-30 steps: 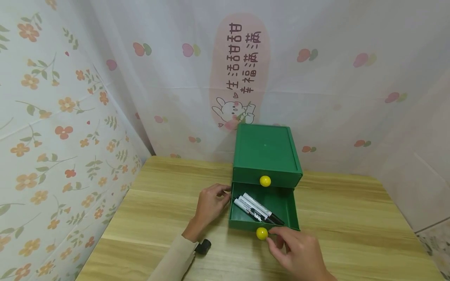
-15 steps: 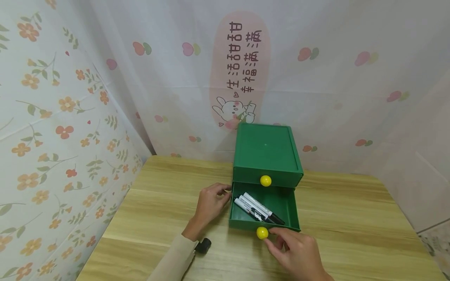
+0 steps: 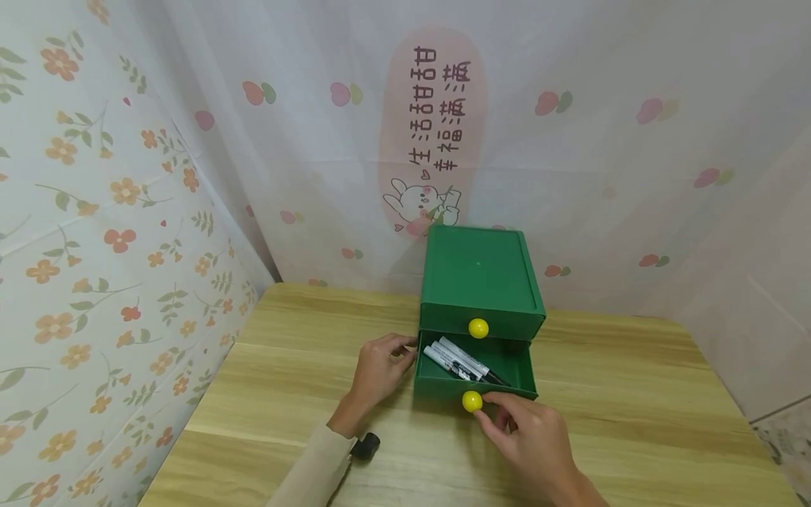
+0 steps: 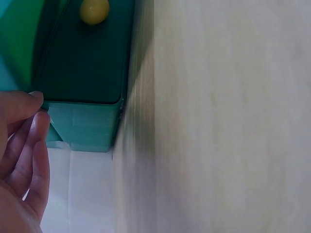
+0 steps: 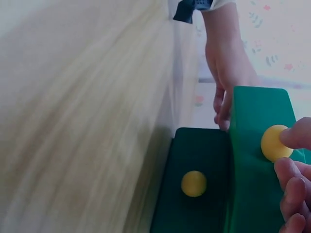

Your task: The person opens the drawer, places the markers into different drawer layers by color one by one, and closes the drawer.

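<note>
A green drawer cabinet (image 3: 480, 271) has its pulled-out middle drawer (image 3: 523, 370) partly open in the head view. Several white markers with black caps (image 3: 465, 361) lie slantwise inside it. My right hand (image 3: 529, 433) pinches the yellow knob (image 3: 472, 401) of this drawer between thumb and fingers; the right wrist view shows that knob (image 5: 276, 143) at the fingertips. My left hand (image 3: 378, 370) is at the cabinet's left side, fingertips right at its edge. In the left wrist view, its thumb (image 4: 29, 102) lies at the front corner of the green body, with the fingers loosely bent.
The top drawer's yellow knob (image 3: 478, 328) sits above the open drawer; a lower drawer with its own knob (image 5: 194, 183) is shut near the table. The wood-grain table (image 3: 304, 338) meets a printed curtain (image 3: 329, 176) behind. A black strap device (image 3: 365, 446) is at the left wrist.
The open drawer has slid a little way back into the cabinet, with my right hand on its knob moving along. The markers went with it. My left hand has stayed put.
</note>
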Demonstrator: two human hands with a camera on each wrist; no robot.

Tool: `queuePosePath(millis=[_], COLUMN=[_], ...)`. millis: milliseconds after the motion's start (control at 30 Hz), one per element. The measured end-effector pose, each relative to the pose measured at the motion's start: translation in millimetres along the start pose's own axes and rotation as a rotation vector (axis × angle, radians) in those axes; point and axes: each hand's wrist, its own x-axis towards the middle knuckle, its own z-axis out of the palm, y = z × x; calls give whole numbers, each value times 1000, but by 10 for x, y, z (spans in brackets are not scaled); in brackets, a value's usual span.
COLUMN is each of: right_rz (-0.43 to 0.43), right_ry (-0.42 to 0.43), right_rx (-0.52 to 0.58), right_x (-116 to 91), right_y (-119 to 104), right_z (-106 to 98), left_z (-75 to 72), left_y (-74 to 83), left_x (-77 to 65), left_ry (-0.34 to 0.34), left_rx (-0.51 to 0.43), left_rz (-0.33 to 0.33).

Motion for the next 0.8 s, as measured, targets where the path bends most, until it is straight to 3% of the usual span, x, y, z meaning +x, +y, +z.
queuePosePath(millis=[200,800], right_rz=[-23,18], right_ry=[38,78], right_rx=[-23,-41], right_x=[102,263], right_y=[83,254], right_z=[61,208], left_z=[6,10], left_y=[3,18], left_x=[-2,-12], left_ry=[13,22], left_rx=[-6,-20], left_rz=[13,2])
